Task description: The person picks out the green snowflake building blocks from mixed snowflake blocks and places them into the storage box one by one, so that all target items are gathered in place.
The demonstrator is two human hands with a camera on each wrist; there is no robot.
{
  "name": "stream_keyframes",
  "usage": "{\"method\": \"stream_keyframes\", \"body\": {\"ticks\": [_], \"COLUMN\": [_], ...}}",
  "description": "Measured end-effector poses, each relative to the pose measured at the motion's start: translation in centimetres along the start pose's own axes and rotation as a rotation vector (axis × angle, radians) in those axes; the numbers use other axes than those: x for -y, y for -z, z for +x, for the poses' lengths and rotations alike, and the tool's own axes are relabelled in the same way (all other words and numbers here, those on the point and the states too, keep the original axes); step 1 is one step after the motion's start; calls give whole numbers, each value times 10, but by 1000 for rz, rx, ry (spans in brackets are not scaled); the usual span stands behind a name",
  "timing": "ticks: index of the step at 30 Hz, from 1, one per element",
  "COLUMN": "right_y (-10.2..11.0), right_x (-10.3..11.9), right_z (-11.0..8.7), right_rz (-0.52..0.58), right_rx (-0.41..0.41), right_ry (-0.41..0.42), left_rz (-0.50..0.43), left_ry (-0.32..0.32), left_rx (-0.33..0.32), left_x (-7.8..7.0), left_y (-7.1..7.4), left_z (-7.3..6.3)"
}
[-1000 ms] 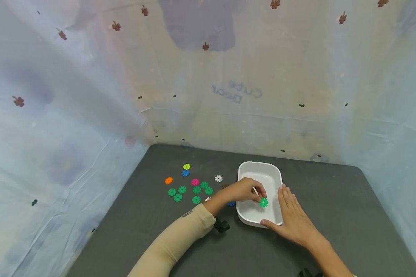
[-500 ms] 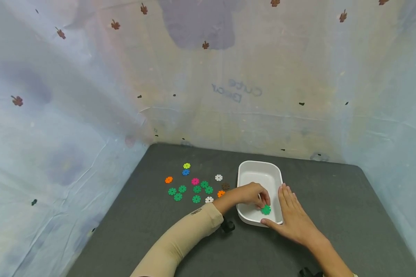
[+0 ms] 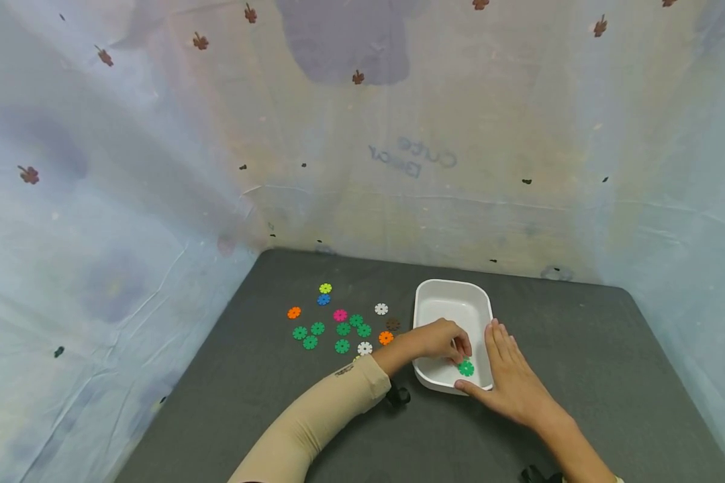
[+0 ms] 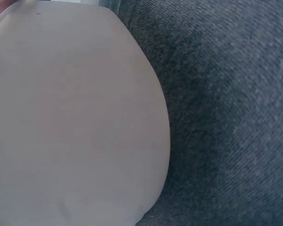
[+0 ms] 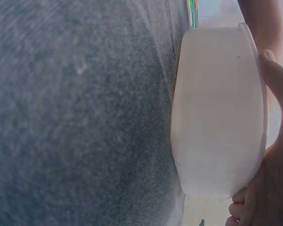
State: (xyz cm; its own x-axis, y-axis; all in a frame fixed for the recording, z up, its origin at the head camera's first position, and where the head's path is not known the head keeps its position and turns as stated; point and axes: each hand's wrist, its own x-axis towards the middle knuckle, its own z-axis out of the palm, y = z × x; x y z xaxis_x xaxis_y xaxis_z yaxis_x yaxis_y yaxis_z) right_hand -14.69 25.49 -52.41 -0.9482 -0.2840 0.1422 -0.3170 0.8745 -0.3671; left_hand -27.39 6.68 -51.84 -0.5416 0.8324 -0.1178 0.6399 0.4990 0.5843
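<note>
My left hand (image 3: 444, 339) reaches over the left rim of a white rectangular bin (image 3: 459, 300), fingers bent downward inside it. A green notched plastic building disc (image 3: 466, 367) is at its fingertips, low in the near part of the bin; whether they still pinch it I cannot tell. Straight fingers of my right hand (image 3: 515, 382) rest along the right rim, and its thumb lies at the near rim. From the right wrist, the bin's outer wall (image 5: 217, 113) shows beside that thumb (image 5: 273, 73). The left wrist view has mostly the bin's wall (image 4: 80, 113), with the left fingers hidden.
Several more notched discs lie left of the bin on the dark grey table (image 3: 580, 349): green (image 3: 342, 346), orange (image 3: 294, 312), pink (image 3: 340, 315), blue (image 3: 323, 299), yellow (image 3: 325, 288), white (image 3: 381, 308) and brown (image 3: 393, 324). A patterned curtain (image 3: 362, 168) stands behind.
My left hand has gone slightly right and lower into the bin, carrying the green disc down. Lately the disc has shifted slightly at the fingertips. My right hand stays at the bin's side.
</note>
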Motion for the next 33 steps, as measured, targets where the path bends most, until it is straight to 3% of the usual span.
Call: {"method": "stream_keyframes", "body": {"ticks": [4, 7, 12, 18, 24, 33], "right_y": [0, 0, -1, 1, 1, 1], "right_x": [2, 3, 5, 4, 3, 3], "right_z": [0, 0, 0, 1, 1, 1], "right_rz": [-7, -8, -3, -9, -2, 2], "right_rx": [-14, -14, 8, 21, 15, 15], "right_ry": [8, 3, -23, -36, -39, -41], "left_rz": [61, 32, -69, -120, -139, -115], "left_ry": [-37, -54, -51, -8, 50, 119], "left_rx": [-40, -93, -182, -202, -209, -194], "left_x": [3, 8, 17, 31, 55, 94], "left_y": [8, 18, 43, 68, 76, 74], "left_z": [-4, -15, -44, -79, -106, -135]}}
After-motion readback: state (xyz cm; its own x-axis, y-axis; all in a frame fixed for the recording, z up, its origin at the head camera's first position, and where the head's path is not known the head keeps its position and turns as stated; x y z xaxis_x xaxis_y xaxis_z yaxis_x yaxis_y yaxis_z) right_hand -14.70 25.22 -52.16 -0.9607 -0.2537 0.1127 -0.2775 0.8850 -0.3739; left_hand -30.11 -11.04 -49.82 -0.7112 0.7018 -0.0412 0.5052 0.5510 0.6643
